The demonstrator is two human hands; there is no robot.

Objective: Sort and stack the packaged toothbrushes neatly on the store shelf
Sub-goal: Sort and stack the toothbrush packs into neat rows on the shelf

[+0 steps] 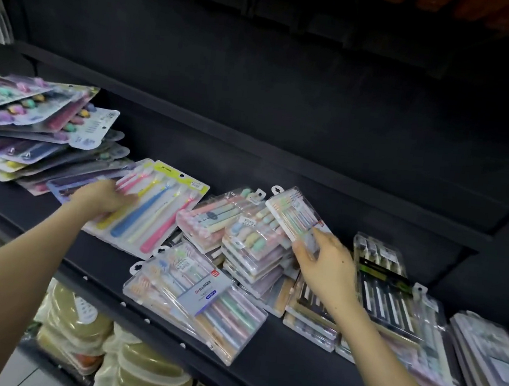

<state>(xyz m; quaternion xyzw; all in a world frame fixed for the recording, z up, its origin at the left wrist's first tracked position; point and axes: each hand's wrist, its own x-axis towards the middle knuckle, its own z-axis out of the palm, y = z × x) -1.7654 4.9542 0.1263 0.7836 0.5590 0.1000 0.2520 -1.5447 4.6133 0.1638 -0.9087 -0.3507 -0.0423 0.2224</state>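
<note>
Left hand (pixel 102 198): fingers curled over the left edge of a flat card pack (pixel 151 210) holding blue, yellow and pink toothbrushes. I am gripping it. The pack lies on the black shelf (pixel 291 369), left of centre, and its far-left corner touches the foot of a slanted stack of blister cards (pixel 34 125) at the far left.

Right hand (pixel 326 269): thumb and fingers pinch the near end of a clear pack of pastel toothbrushes (pixel 295 213). The pack is tilted and raised over the middle pile of pastel packs (pixel 247 245). I cannot tell whether its far end touches that pile.

Other stock on the same shelf:
- A clear box with a white label (pixel 201 294) lies askew at the near edge, just beside the middle pile.
- Dark-handled packs (pixel 385 285) are heaped to the right of my right hand, with my wrist crossing in front of their left side.
- Further grey packs (pixel 494 353) lie at the far right and run out of view.

Wrapped yellowish goods (pixel 76 322) sit on the shelf below, at the near left.
</note>
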